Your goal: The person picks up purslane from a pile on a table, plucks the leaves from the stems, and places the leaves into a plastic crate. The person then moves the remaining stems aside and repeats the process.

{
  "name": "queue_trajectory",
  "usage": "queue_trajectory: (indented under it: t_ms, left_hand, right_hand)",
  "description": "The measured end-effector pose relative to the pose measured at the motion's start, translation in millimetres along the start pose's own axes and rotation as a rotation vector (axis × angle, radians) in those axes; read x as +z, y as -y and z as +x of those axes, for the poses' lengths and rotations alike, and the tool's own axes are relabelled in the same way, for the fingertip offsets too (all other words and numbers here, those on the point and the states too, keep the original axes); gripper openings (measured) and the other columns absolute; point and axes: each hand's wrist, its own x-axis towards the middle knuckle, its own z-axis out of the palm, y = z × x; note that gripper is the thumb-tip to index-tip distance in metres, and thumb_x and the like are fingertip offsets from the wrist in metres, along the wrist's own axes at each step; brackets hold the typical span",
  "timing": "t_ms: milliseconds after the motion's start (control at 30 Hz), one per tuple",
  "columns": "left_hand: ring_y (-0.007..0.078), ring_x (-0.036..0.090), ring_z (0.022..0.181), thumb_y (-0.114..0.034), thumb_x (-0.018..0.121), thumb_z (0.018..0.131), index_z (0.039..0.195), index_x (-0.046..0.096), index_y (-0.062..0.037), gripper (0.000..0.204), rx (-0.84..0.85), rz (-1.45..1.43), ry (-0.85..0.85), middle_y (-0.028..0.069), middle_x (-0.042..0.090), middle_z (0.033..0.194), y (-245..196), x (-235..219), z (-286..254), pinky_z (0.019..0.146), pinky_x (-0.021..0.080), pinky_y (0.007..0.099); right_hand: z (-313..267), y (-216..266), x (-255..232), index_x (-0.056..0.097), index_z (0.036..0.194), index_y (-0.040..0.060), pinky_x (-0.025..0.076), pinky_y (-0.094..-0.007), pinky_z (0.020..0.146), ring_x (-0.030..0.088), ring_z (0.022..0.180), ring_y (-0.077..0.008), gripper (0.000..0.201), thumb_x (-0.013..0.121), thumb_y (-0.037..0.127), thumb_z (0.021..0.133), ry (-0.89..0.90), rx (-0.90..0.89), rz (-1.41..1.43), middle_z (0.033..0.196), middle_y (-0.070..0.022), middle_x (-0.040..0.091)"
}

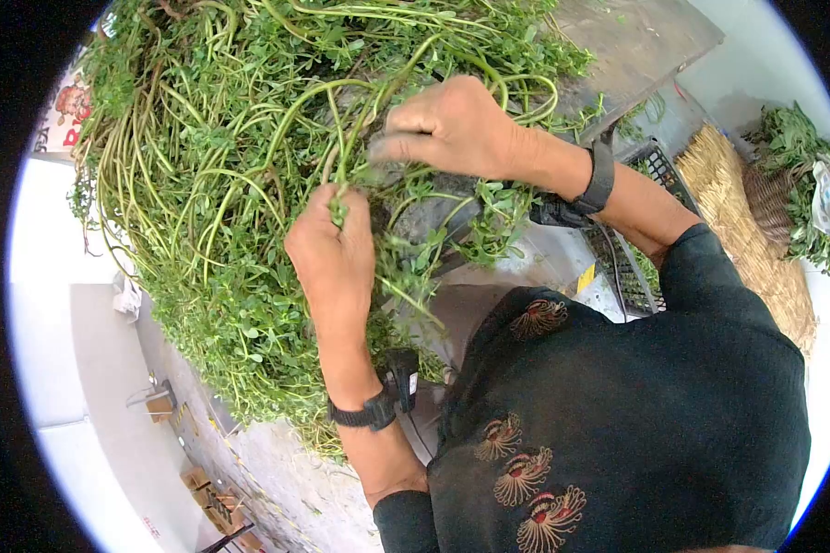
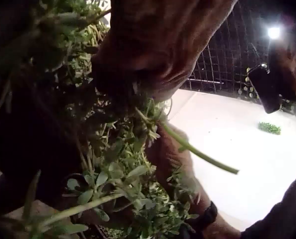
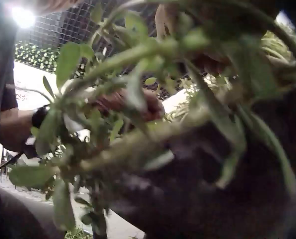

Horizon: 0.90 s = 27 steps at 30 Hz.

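A large heap of purslane (image 1: 221,194), green with long trailing stems, covers most of the head view's upper left. My left hand (image 1: 337,244) grips purslane stems between thumb and curled fingers, their leaves poking out above the thumb. A cut stem (image 2: 202,157) sticks out past the hand in the left wrist view. Close by, my right hand (image 1: 456,129) is curled, thumb and forefinger around purslane stems, its fingertips blurred. Leafy sprigs (image 1: 498,221) hang beneath it. Stems and leaves (image 3: 133,59) cross close before the right wrist camera, hiding most of those fingers.
The heap lies on a worn tabletop (image 1: 636,46) whose edge shows at upper right. Beyond my right arm stand a black plastic crate (image 1: 655,170) and a straw-coloured bundle (image 1: 742,221) with leafy greens (image 1: 798,147) beside it. Wooden pieces (image 1: 212,502) lie on the floor at lower left.
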Motion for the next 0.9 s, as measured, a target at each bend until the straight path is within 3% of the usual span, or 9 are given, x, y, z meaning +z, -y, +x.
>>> queue_trajectory:
  t_ms: [100,233,333,433,500,533,633,733,900]
  left_hand:
    - [0.0094,0.045,0.057,-0.013,0.050,0.088,0.082,0.062,0.0010,0.019,0.007,0.133,-0.192,-0.0005,0.056,0.065,20,-1,7,0.055,0.037,0.0252]
    - [0.0077,0.041,0.063,-0.016,0.048,0.089,0.079,0.060,-0.0021,0.021,-0.215,-0.432,-0.166,0.0014,0.054,0.064,7,-5,1,0.059,0.031,0.0216]
    - [0.0064,0.041,0.061,-0.018,0.049,0.090,0.079,0.059,-0.0027,0.021,-0.083,-0.406,-0.177,0.0015,0.054,0.065,-23,-13,-16,0.056,0.032,0.0212]
    - [0.0113,0.046,0.056,-0.018,0.057,0.088,0.081,0.059,-0.0037,0.016,-0.104,-0.176,-0.128,0.0046,0.057,0.066,-50,-5,-39,0.052,0.036,0.0245]
    - [0.0145,0.055,0.058,-0.023,0.064,0.084,0.083,0.060,-0.0044,0.019,0.328,0.068,-0.023,0.0045,0.060,0.069,-56,16,-50,0.053,0.042,0.0268]
    - [0.0174,0.058,0.060,-0.022,0.066,0.081,0.083,0.060,-0.0041,0.019,0.430,0.173,-0.003,0.0058,0.061,0.071,-62,30,-53,0.053,0.045,0.0292]
    - [0.0249,0.062,0.065,-0.023,0.068,0.076,0.087,0.061,-0.0044,0.022,0.694,0.264,-0.037,0.0086,0.063,0.072,-70,80,-62,0.053,0.049,0.0347]
    - [0.0238,0.063,0.067,-0.024,0.066,0.077,0.093,0.059,-0.0050,0.025,0.502,0.565,0.123,0.0075,0.062,0.070,-73,106,-62,0.054,0.050,0.0352]
    - [0.0270,0.063,0.063,-0.026,0.067,0.076,0.101,0.057,-0.0112,0.031,0.464,0.753,0.029,0.0070,0.062,0.069,-40,117,-51,0.053,0.050,0.0378]
  right_hand:
    - [11,10,-16,0.062,0.072,0.0063,0.038,-0.0342,0.047,0.051,0.052,-0.0262,0.024,0.063,0.028,0.081,0.005,-0.012,0.068,0.057,-0.0093,0.050]
    - [10,-9,-13,0.066,0.082,0.0043,0.041,-0.0294,0.050,0.053,0.054,-0.0200,0.020,0.062,0.024,0.084,-0.017,0.108,0.228,0.064,-0.0114,0.056]
    - [-3,-39,17,0.066,0.086,0.0029,0.041,-0.0277,0.051,0.052,0.054,-0.0172,0.023,0.062,0.025,0.085,0.003,0.210,0.225,0.066,-0.0121,0.058]
    - [-9,-45,26,0.066,0.088,0.0027,0.042,-0.0278,0.052,0.052,0.055,-0.0145,0.024,0.062,0.026,0.085,0.095,0.236,0.205,0.065,-0.0107,0.059]
    - [-4,-41,19,0.068,0.086,0.0057,0.047,-0.0370,0.060,0.061,0.062,-0.0264,0.031,0.060,0.035,0.083,0.162,0.467,0.410,0.066,-0.0146,0.062]
    - [-5,-44,22,0.066,0.090,0.0016,0.044,-0.0296,0.052,0.053,0.054,-0.0127,0.026,0.063,0.027,0.085,0.114,0.380,0.391,0.062,-0.0075,0.058]
    - [-5,-45,26,0.066,0.091,0.0015,0.043,-0.0286,0.052,0.054,0.054,-0.0114,0.027,0.063,0.027,0.085,0.121,0.338,0.378,0.061,-0.0069,0.058]
    - [-4,-37,16,0.067,0.093,0.0024,0.045,-0.0256,0.053,0.056,0.057,-0.0091,0.026,0.063,0.027,0.085,0.184,0.388,0.419,0.066,-0.0056,0.062]
    - [-8,-33,-23,0.068,0.096,0.0040,0.047,-0.0230,0.057,0.058,0.063,-0.0076,0.024,0.061,0.025,0.087,0.178,0.371,0.575,0.073,-0.0037,0.065]
